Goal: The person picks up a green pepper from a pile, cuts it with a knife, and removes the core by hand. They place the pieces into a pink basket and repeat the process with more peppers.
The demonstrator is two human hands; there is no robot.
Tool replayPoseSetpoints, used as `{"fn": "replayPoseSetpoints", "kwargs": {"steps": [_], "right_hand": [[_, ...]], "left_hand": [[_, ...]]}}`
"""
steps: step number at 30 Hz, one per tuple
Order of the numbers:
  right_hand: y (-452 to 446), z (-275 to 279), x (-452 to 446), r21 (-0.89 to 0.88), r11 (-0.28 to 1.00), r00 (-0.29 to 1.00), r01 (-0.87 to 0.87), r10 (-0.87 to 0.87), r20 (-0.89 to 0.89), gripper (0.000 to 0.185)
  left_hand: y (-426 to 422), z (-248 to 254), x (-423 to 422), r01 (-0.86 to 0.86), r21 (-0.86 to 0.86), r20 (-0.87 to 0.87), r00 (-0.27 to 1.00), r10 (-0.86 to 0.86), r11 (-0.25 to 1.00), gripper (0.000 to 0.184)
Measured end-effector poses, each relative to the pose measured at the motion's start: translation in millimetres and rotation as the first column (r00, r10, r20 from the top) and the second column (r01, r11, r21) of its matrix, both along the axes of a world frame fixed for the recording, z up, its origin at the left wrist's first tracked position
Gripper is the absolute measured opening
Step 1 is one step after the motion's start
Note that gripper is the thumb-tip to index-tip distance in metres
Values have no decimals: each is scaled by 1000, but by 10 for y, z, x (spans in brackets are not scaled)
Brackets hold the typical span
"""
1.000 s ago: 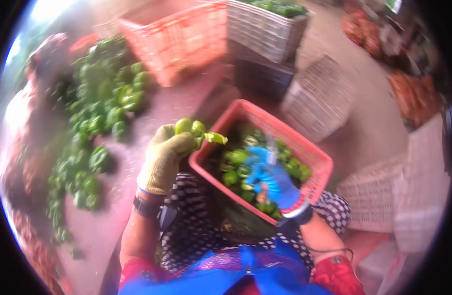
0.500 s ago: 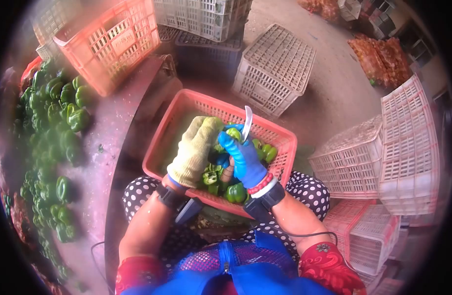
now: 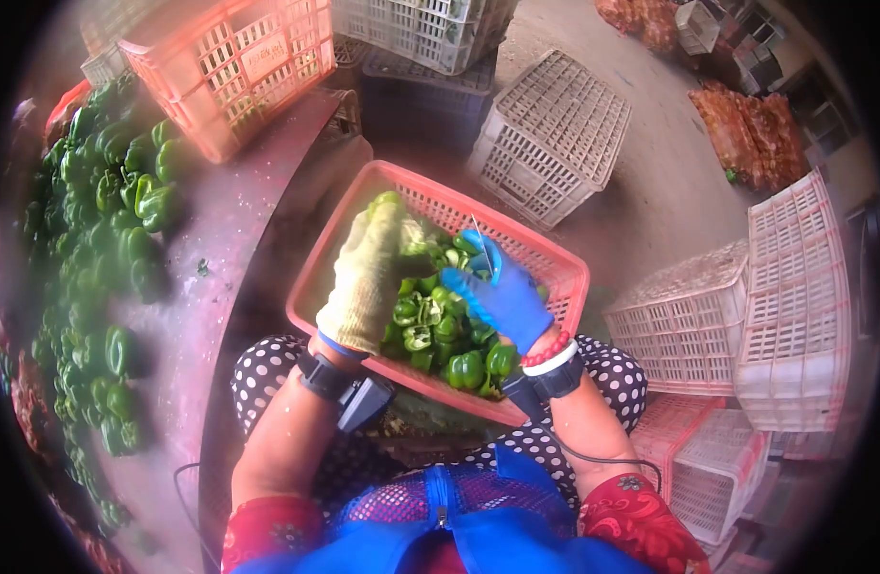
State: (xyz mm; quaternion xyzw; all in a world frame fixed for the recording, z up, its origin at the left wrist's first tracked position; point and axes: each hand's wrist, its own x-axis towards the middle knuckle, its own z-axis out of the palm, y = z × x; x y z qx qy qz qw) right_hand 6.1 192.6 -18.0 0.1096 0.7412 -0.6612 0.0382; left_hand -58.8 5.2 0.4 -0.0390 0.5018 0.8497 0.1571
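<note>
My left hand (image 3: 361, 277), in a pale yellow knitted glove, is over the left part of a red plastic basket (image 3: 336, 215). Its fingers are pressed together around something I cannot make out; a blurred pale green piece shows beside them. My right hand (image 3: 505, 295), in a blue glove, holds a small knife (image 3: 482, 239) above the basket's right part, blade pointing up and away. Whole and cut green peppers (image 3: 466, 369) lie in the basket between and below the hands. The basket rests at my lap.
Many green peppers (image 3: 119, 352) lie on a pinkish table (image 3: 186, 330) at the left. An orange crate (image 3: 258, 62) stands on its far end. Grey crates (image 3: 552, 134) stand ahead, pale crates (image 3: 794, 316) at the right. Filled red net sacks (image 3: 749, 134) lie farther back.
Since the early frame, my left hand has moved from beside the table to over the basket. Most recently, my hands have parted, uncovering more cut peppers; the knife blade has turned.
</note>
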Motion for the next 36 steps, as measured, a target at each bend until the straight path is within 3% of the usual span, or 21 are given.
{"fn": "replayPoseSetpoints", "kwargs": {"steps": [1, 4, 5, 8, 10, 12, 14, 16, 17, 18, 20, 21, 22, 23, 24, 26, 27, 30, 31, 34, 36], "right_hand": [[-83, 110, 18, -137, 990, 997, 40, -31, 74, 61], [-297, 232, -28, -117, 993, 1000, 8, -6, 16, 54], [-303, 165, -42, -186, 983, 1000, -9, 4, -26, 54], [-292, -44, -85, -324, 944, 993, -53, 17, -113, 52], [-297, -76, -60, -345, 937, 993, -53, 14, -114, 51], [-312, -165, -14, -106, 991, 963, -84, 54, -263, 45], [-321, -201, 13, 123, 990, 909, -71, 115, -401, 40], [-378, 1, 25, 328, 944, 829, -24, 202, -521, 37], [-397, 48, 24, 422, 906, 782, 14, 254, -570, 37], [-410, 40, 23, 420, 906, 776, 44, 234, -586, 35], [-435, -26, 26, 418, 903, 763, 102, 199, -615, 31], [-442, -155, 12, 222, 973, 807, 58, 85, -584, 24], [-472, -172, 46, -234, 971, 964, 51, -109, -243, 16], [-357, -217, 15, -544, 837, 988, 56, -124, -90, 15], [-210, -248, -49, -788, 607, 994, 103, -89, 62, 14], [-39, -209, -138, -837, 478, 957, 266, -28, 288, 21], [3, -149, -146, -821, 498, 952, 281, -35, 304, 24], [21, -166, -165, -763, 591, 949, 262, -13, 316, 27], [9, -198, -162, -739, 627, 949, 245, 1, 315, 28], [-94, -144, -135, -706, 680, 946, 199, 54, 319, 29], [-138, -9, -85, -361, 925, 972, 117, -32, 233, 42]], "left_hand": [[24, 66, 41, 31, -92, -92, 995, -39, 995, 34], [50, 209, 131, 119, -395, -137, 973, -187, 911, 34], [68, 110, 177, 192, -273, -110, 967, -229, 943, 34], [49, 89, 149, 204, -379, -132, 953, -271, 903, 34], [56, 78, 126, 214, -309, -64, 967, -245, 927, 34], [58, 64, 126, 184, -301, -67, 975, -214, 936, 33], [34, -67, 157, 64, -376, -290, 939, -183, 924, 32], [17, -244, 152, 67, -334, -244, 957, -155, 940, 31], [16, -342, 131, 125, -253, -84, 985, -151, 959, 30], [19, -398, 116, 169, -162, 78, 984, -158, 972, 29], [13, -486, 149, 119, -306, -60, 988, -144, 945, 32], [18, -493, 152, 114, -292, -70, 988, -140, 950, 35], [4, -357, 131, 180, -71, 155, 974, -168, 981, 44], [-9, -221, 109, 151, 136, 385, 903, -192, 979, 53], [9, -131, 87, 229, -174, 321, 932, -165, 958, 55], [81, -33, 60, 250, -724, 172, 968, -183, 643, 58], [111, -35, 183, -92, -937, -179, 954, -239, 337, 55], [-37, 19, 115, 172, -638, -265, 866, -425, 750, 54], [-27, 302, 142, 378, -425, -56, 896, -441, 822, 52], [59, 114, 203, 157, -729, -275, 825, -495, 666, 42], [49, 119, 179, 255, -670, -163, 866, -473, 697, 40]]}}
